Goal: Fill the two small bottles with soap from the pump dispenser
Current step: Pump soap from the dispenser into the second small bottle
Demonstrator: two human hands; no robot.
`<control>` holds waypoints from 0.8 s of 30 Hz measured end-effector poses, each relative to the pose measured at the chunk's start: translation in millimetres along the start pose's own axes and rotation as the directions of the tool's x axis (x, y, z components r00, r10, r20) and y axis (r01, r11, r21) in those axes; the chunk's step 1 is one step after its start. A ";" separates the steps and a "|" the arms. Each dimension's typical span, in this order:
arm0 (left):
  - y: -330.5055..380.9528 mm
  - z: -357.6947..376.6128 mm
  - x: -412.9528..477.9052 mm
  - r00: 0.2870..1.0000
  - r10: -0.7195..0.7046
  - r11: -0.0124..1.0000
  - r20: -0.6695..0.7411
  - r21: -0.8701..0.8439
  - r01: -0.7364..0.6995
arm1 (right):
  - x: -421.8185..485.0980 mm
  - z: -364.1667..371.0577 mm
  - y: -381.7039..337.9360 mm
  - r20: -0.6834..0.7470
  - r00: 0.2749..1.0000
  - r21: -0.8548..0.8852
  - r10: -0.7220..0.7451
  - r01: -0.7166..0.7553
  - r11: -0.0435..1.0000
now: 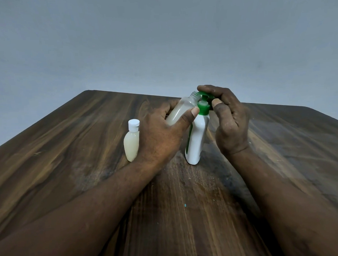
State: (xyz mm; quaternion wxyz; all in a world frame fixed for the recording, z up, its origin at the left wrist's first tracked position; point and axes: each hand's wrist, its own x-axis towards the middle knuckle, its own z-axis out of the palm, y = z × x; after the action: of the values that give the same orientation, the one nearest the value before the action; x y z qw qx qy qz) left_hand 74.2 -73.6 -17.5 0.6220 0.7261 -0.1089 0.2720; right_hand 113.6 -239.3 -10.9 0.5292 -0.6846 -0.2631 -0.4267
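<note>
A white pump dispenser [196, 138] with a green pump head [204, 105] stands upright mid-table. My right hand [229, 122] rests on top of the pump head, fingers curled over it. My left hand [164, 135] holds an uncapped small clear bottle [183, 110], tilted, with its threaded mouth up against the green nozzle; pale soap fills its lower part. A second small bottle [132, 142], full of pale soap and closed with a white cap, stands upright just left of my left hand.
The dark wooden table [69, 150] has its far edge just behind the bottles. A plain grey wall [161, 42] rises beyond it. A tiny teal speck [185, 205] lies on the wood near me.
</note>
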 end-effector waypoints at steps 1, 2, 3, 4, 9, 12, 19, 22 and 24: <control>0.0 0.1 0.1 1.000 -0.002 1.000 -0.003 -0.001 0.002 | 0.1 0.1 -1.1 0.003 1.000 0.001 0.003 -0.003 1.000; 0.2 0.2 0.4 1.000 -0.001 1.000 -0.004 0.001 0.001 | 0.4 0.5 -2.1 0.006 1.000 0.005 0.008 -0.008 1.000; -0.2 0.1 0.6 1.000 -0.002 1.000 -0.004 0.002 0.002 | 0.3 1.5 -3.4 0.008 1.000 0.013 0.018 -0.018 1.000; -0.5 0.1 0.9 1.000 -0.002 1.000 0.000 0.000 0.002 | 0.2 2.4 -4.5 0.008 1.000 0.022 0.027 -0.028 0.999; -3.5 -1.2 1.8 1.000 0.025 1.000 0.016 0.017 -0.025 | -3.7 5.9 -3.5 -0.009 1.000 -0.027 0.016 -0.016 0.999; -4.8 -1.1 0.0 1.000 0.019 0.999 0.012 0.027 -0.019 | -3.6 5.7 -3.6 -0.009 1.000 -0.023 0.006 -0.007 1.000; -3.8 1.0 2.6 1.000 0.017 1.000 0.000 0.000 -0.017 | 1.2 4.5 -3.7 0.013 1.000 0.004 0.014 -0.014 1.000; -6.3 1.0 3.9 1.000 0.026 1.000 0.002 0.013 -0.026 | 1.8 3.5 -2.6 0.015 1.000 0.013 0.013 -0.013 1.000; -7.2 1.2 4.7 0.999 0.034 0.999 0.006 0.007 -0.034 | 1.6 4.1 -1.9 -0.003 1.000 0.017 0.017 -0.016 1.000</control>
State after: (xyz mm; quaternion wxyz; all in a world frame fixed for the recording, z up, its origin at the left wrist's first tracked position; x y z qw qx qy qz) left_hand 82.0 -72.4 -21.2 0.6146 0.7270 -0.1221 0.2806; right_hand 114.1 -235.0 -8.8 0.5389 -0.6816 -0.2604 -0.4210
